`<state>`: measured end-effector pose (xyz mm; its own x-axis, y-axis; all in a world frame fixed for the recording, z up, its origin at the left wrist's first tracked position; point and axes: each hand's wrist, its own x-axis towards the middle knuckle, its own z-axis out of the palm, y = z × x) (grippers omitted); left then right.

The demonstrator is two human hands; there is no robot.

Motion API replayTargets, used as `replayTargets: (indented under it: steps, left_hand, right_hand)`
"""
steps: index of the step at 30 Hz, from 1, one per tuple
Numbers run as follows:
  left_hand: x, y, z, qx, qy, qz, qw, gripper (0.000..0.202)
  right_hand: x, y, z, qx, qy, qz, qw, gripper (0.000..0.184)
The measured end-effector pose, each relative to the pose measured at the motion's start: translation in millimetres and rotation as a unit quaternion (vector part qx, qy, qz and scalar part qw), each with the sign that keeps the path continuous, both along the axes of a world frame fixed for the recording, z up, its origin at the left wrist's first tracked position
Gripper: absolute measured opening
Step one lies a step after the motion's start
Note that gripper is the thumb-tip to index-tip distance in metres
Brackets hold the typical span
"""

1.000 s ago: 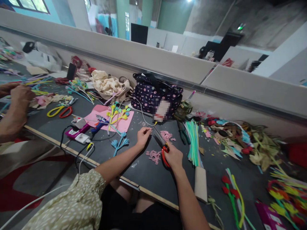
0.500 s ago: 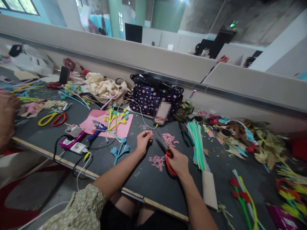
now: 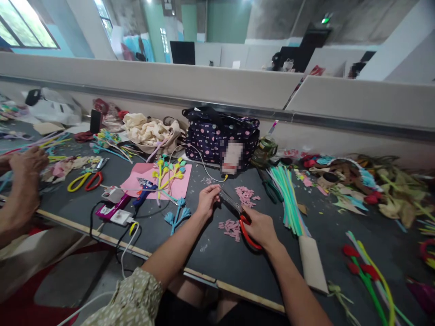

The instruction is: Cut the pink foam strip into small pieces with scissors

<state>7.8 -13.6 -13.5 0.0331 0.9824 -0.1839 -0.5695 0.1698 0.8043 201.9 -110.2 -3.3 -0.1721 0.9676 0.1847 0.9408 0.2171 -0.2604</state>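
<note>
My right hand [image 3: 260,226] grips a pair of scissors [image 3: 247,233] by the red handles, the blades pointing up and left toward my other hand. My left hand [image 3: 208,201] is pinched at the fingertips, close to the blade tips; what lies between the fingers is too small to make out. Beneath and beside the scissors lie two loose piles of small pink cut strips, a nearer pile [image 3: 231,229] and a farther pile [image 3: 246,195]. To the left of my left forearm rests a blue branched pipe-cleaner stem [image 3: 176,216].
A pink sheet [image 3: 183,174] carries yellow-green stems beside a blue glue gun [image 3: 145,189] and a power strip [image 3: 117,210]. Behind stands a dotted bag [image 3: 207,140]. Pliers [image 3: 272,188] and a pipe-cleaner bundle [image 3: 287,199] lie right. A co-worker's hand [image 3: 29,167] is far left.
The scissor blades, spread apart before, are now nearly together by my left fingertips. The camera view has shifted slightly, and the co-worker's hand shows more fully at left.
</note>
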Motion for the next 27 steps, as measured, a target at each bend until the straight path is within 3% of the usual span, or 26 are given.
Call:
replayTargets:
  steps: [18, 27]
  left_hand:
    - [0, -1, 4.9, 0.006, 0.023, -0.019, 1.0, 0.037]
    - [-2, 0, 4.4, 0.005, 0.033, -0.015, 0.999, 0.038]
  right_hand:
    - [-3, 2, 11.8, -0.036, -0.012, -0.009, 0.999, 0.041]
    - [-2, 2, 8.3, -0.039, -0.016, -0.006, 0.999, 0.04]
